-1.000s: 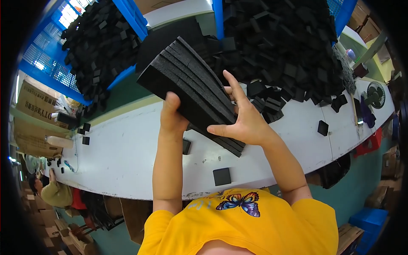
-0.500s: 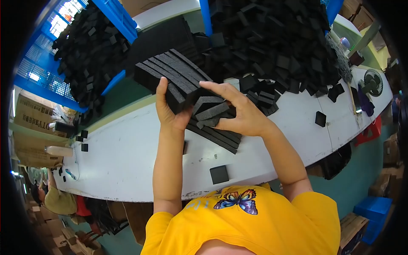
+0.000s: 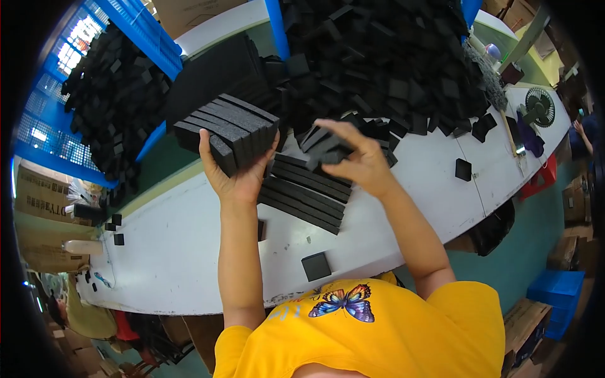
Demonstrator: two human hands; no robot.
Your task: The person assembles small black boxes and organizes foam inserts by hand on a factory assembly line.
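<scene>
My left hand [image 3: 236, 179] is wrapped round a stack of dark grey foam slabs [image 3: 242, 126], held tilted above the white table [image 3: 176, 252]. To its right, my right hand [image 3: 362, 160] is blurred, its thumb and fingers closed round small foam pieces [image 3: 329, 151]. Beneath and between the hands lie long foam strips [image 3: 305, 195], side by side on the table. A single square foam block [image 3: 316, 266] rests near the front edge, close to the yellow shirt.
A big heap of black foam pieces [image 3: 391, 63] fills the back. Blue crates [image 3: 69, 138] with more pieces stand at the left. A small fan [image 3: 540, 107] and a lone block [image 3: 463, 169] are at the right. Part of another person [image 3: 583, 135] shows at the far right.
My hands have moved apart. The slab stack has turned in my left hand, and the small pieces have come away from it with my right hand. The view has shifted slightly.
</scene>
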